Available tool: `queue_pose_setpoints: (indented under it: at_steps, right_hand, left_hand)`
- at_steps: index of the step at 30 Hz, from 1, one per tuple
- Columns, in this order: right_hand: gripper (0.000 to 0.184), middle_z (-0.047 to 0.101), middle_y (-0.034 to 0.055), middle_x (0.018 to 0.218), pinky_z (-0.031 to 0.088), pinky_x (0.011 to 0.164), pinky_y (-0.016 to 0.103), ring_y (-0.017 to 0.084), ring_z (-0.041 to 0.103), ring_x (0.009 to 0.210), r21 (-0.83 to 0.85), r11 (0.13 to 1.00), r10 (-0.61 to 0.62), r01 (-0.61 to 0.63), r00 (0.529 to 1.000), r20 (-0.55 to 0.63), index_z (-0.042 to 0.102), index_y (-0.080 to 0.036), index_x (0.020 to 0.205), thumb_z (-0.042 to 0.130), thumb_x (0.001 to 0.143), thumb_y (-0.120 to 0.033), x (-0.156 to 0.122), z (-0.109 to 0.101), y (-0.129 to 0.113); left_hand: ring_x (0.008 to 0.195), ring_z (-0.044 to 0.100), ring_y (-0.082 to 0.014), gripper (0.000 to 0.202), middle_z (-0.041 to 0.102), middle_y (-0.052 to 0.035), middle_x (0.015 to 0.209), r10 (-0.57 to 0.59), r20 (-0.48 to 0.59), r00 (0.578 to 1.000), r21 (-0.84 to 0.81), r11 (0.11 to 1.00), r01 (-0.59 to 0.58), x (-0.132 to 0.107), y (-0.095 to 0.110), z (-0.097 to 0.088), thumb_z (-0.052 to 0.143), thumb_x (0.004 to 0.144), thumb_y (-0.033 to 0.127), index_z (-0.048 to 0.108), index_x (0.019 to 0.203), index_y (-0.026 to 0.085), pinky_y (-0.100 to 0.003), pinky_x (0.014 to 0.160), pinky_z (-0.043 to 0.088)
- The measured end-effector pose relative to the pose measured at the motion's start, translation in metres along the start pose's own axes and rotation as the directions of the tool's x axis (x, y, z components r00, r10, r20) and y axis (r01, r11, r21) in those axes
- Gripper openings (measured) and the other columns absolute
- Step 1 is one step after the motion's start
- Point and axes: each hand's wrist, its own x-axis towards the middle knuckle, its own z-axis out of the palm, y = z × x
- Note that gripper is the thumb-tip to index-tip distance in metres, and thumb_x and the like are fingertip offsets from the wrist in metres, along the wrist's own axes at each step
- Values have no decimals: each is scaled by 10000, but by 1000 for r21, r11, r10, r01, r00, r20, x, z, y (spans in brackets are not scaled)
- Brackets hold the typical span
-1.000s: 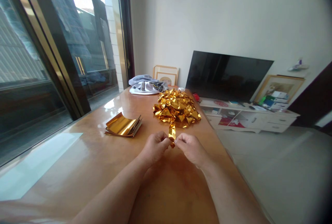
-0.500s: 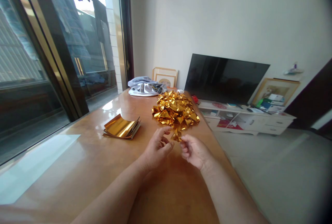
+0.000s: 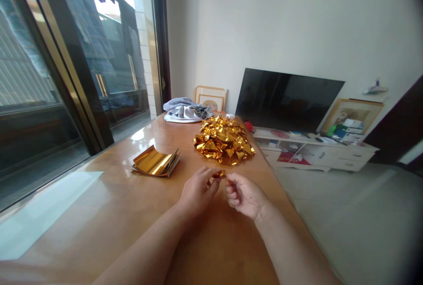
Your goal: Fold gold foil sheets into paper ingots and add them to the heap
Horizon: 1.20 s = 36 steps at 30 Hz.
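Observation:
My left hand (image 3: 198,190) and my right hand (image 3: 244,194) meet over the brown wooden table (image 3: 109,214), fingertips pinched together on one small folded piece of gold foil (image 3: 220,173). Just beyond it lies a heap of folded gold foil pieces (image 3: 224,140). A stack of flat gold foil sheets (image 3: 155,161), curled up at one edge, rests on the table to the left of my hands.
A bundle of grey and white cloth (image 3: 185,109) sits at the table's far end, with picture frames (image 3: 210,96) behind it. A dark television (image 3: 291,100) stands on a low white cabinet (image 3: 317,150) to the right. Glass sliding doors (image 3: 66,73) run along the left.
The gold foil strip that stood upright between my fingers has been folded down into a small compact piece. Both hands stayed in much the same place.

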Motion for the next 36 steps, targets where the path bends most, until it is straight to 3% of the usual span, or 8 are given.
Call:
queue_pose_setpoints:
  at_steps: [3,6,9,13,18,22,27,36]
  right_hand:
    - [250,457,-70,538,194,385,189,53,303,409,-115,982,-162,152,982,-92,527,-188,694,660,812,-364,-5,5,0]
    - [245,538,-53,596,313,462,202,79,437,508,-330,846,-482,419,866,-136,556,-192,712,699,802,-370,-10,11,1]
    - [210,669,-7,736,453,642,247,143,601,695,-442,699,-638,562,770,-29,625,-196,829,690,831,-396,-11,15,3]
    - [243,719,35,816,509,737,309,199,667,793,-461,674,-634,578,772,40,648,-201,958,675,857,-420,-8,15,8]
    - [190,716,34,837,536,774,317,183,667,778,-367,742,-579,561,812,71,649,-211,915,673,859,-392,-7,14,7]
    - [189,680,10,793,500,691,262,159,604,732,-452,709,-568,541,818,87,651,-206,847,678,842,-394,-10,11,1]
    - [148,638,-16,753,440,656,240,137,543,690,-594,600,-551,536,815,180,659,-212,836,637,874,-354,-13,6,-3]
    - [147,667,-9,792,441,669,251,148,567,713,-615,532,-532,582,795,292,692,-226,869,609,908,-341,-17,8,-4]
  left_hand:
    - [857,633,-175,264,716,-33,985,-25,-6,1000,-12,1000,25,1,3,-2,527,903,208,709,1088,258,-271,780,489]
    - [832,634,-186,239,722,-36,928,-58,-7,998,-16,998,57,1,4,-2,557,875,210,723,1044,236,-272,759,492]
    - [800,617,-178,230,710,-35,887,-67,10,998,18,998,67,1,3,-1,551,874,209,723,1026,220,-262,736,476]
    - [757,591,-164,252,684,-37,860,-44,37,998,87,995,41,0,4,-1,535,887,211,715,1063,217,-249,694,442]
    - [733,583,-162,253,667,-33,844,-28,54,998,81,996,23,-1,9,-2,550,903,265,718,1090,242,-250,660,426]
    - [758,604,-160,270,689,-37,898,-84,7,996,-100,991,84,0,12,-5,584,898,333,718,1104,222,-245,669,446]
    - [733,586,-155,238,680,-35,776,-238,21,971,-403,887,226,6,12,-14,573,890,318,719,833,140,-255,704,459]
    - [695,555,-134,220,647,-14,726,-271,148,951,-507,805,309,5,12,-20,642,848,331,699,776,131,-231,657,433]
